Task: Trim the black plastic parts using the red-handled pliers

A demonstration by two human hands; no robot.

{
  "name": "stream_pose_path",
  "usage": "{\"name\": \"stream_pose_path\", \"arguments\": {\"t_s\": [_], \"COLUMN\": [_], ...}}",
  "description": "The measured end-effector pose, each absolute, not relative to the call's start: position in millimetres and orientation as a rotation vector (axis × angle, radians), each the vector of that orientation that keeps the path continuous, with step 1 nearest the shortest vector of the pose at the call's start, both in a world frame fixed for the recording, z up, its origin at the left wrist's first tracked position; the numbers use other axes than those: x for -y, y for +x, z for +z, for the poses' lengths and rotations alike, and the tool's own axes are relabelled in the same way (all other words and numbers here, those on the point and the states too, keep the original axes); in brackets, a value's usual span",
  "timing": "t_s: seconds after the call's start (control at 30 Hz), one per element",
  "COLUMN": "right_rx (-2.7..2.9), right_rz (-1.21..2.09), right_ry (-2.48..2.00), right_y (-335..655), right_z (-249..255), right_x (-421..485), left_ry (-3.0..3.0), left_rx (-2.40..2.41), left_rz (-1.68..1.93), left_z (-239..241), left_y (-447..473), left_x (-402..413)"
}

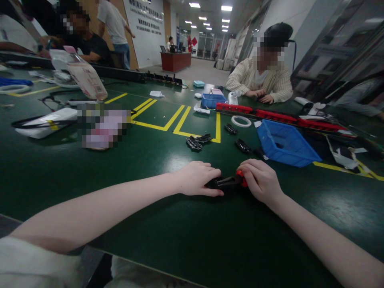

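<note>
My left hand (198, 179) and my right hand (261, 180) meet on the green table (186, 240), both closed round one small black part (225, 183) with a red end (241, 176). The left fingers wrap its black end, the right fingers pinch the red end. Most of the part is hidden under my fingers. A few loose black parts (198, 141) lie just beyond my hands, and further black parts (243, 146) lie toward the blue bin.
A blue bin (288, 145) stands right of the parts, with a long red strip (279, 117) behind it. A white ring (241, 121) and a smaller blue tray (212, 100) lie further back. Yellow tape lines (180, 122) mark the table. A person in a striped shirt (264, 80) works opposite; others sit at far left.
</note>
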State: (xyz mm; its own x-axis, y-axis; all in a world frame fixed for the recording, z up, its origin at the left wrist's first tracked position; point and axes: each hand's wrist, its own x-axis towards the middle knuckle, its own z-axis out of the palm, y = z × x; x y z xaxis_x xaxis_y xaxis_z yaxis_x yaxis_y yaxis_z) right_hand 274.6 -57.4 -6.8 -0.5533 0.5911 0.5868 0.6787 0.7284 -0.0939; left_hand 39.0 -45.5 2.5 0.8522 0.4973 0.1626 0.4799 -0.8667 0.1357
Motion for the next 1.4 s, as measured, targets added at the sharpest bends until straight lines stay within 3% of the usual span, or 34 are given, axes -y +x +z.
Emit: {"name": "stream_pose_path", "arguments": {"t_s": [1.4], "right_rx": [2.364], "right_rz": [-0.163], "right_ry": [-0.986], "right_y": [271.7], "right_z": [-6.1], "right_x": [56.2], "left_ry": [2.917], "left_rx": [-0.766], "left_rz": [0.267], "left_z": [1.5], "left_y": [40.4], "left_x": [44.1]}}
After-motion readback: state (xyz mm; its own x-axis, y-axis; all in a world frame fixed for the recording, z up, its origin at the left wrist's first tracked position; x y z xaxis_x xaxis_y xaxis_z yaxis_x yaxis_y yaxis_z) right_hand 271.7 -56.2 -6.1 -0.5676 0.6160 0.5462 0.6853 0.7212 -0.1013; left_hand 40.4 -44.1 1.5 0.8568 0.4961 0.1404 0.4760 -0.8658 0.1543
